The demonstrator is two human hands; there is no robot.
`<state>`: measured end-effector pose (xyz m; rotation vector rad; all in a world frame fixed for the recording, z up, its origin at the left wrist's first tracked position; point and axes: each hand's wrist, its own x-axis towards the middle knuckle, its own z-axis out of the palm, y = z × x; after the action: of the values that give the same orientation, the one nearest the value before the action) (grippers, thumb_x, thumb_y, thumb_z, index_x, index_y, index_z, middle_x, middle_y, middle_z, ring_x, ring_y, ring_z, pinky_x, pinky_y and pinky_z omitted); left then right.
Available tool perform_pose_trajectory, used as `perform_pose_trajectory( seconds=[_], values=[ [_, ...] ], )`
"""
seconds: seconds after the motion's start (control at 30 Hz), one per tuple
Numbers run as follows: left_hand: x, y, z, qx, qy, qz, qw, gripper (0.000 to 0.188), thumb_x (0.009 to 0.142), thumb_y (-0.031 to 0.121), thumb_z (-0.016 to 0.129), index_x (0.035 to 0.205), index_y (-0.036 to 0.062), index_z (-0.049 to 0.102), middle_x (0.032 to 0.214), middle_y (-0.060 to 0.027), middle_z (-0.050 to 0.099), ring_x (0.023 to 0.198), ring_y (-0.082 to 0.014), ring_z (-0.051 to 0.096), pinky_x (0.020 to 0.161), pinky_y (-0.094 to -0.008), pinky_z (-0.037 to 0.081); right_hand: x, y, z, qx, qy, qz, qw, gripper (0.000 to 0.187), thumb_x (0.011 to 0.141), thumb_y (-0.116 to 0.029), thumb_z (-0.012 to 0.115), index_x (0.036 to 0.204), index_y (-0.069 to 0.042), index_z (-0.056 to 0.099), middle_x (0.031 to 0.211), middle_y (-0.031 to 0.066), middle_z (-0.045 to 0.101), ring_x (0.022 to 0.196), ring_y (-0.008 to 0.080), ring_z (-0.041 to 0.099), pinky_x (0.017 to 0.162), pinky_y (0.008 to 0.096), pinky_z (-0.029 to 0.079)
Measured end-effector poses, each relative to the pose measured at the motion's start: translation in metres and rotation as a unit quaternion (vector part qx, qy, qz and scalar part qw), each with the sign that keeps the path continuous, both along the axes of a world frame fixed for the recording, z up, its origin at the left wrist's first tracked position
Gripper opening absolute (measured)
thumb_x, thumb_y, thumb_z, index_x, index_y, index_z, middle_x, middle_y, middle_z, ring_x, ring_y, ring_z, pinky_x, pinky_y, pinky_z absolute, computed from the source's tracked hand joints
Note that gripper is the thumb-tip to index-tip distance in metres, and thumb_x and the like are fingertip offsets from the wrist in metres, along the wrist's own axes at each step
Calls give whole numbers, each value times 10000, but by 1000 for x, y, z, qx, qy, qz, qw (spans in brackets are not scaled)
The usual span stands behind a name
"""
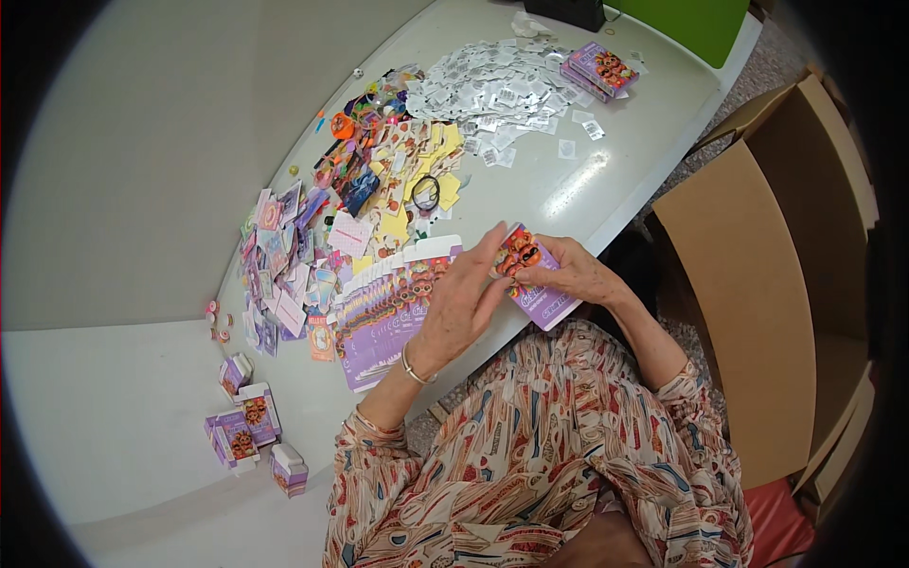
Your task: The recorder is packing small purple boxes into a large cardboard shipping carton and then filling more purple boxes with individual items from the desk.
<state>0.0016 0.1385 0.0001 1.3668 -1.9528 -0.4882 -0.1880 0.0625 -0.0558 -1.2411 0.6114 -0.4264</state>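
Note:
A flat purple carton (547, 305) with an orange character picture is in my right hand (578, 272), its thumb across the front. My left hand (460, 312), with a bracelet at the wrist, has its fingers stretched out beside the carton's left edge; whether they touch it I cannot tell. Under and left of that hand, a fanned row of flat purple cartons (374, 346) lies along the table's near edge.
Beyond lie yellow cards (445, 142), small colourful trinkets (355, 133), a heap of white labelled packets (492, 85) and a pile of pastel cards (284, 256). Purple boxes (256, 417) stand at left, two more boxes (606, 68) far right. An open cardboard box (743, 312) stands at right.

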Motion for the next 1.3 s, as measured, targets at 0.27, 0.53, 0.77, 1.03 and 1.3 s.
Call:
perform_pose_trajectory(
  seconds=[0.27, 0.53, 0.77, 1.03, 1.3],
  values=[
    [13, -14, 3, 309, 327, 97, 888, 277, 905, 101, 631, 1148, -32, 637, 1020, -68, 682, 895, -92, 613, 795, -231, 490, -3, 2, 7, -20, 21, 15, 999, 354, 873, -240, 686, 1138, -22, 599, 961, 3, 653, 833, 45, 560, 755, 215, 468],
    [10, -8, -5, 277, 268, 136, 913, 231, 906, 98, 636, 1089, -40, 667, 848, -7, 665, 730, -32, 544, 634, -182, 446, -6, 5, 1, -22, 17, 41, 999, 344, 906, -251, 645, 1146, -11, 590, 941, 5, 654, 823, 44, 554, 735, 221, 469],
    [3, 1, -8, 191, 170, 113, 960, 214, 923, 105, 606, 1089, -12, 673, 728, 39, 625, 613, -22, 483, 540, -191, 398, -3, 4, 4, -19, 20, 37, 999, 318, 921, -263, 628, 1128, -22, 604, 919, 6, 655, 807, 42, 553, 724, 221, 470],
    [-1, 1, -12, 99, 37, 118, 987, 184, 911, 105, 595, 1038, -13, 660, 624, -55, 618, 516, -65, 506, 481, -240, 387, -5, 6, 4, -79, 56, 30, 995, 327, 986, -289, 516, 1105, 1, 611, 852, -2, 637, 771, 28, 516, 684, 219, 458],
    [-3, 6, -8, 108, 44, 84, 990, 219, 921, 33, 541, 1110, -39, 626, 708, -121, 595, 594, -64, 520, 522, -246, 391, -6, 8, -9, -111, 46, 14, 993, 355, 1010, -298, 461, 1070, 21, 607, 805, 17, 610, 745, 49, 489, 667, 237, 444]
  ],
)
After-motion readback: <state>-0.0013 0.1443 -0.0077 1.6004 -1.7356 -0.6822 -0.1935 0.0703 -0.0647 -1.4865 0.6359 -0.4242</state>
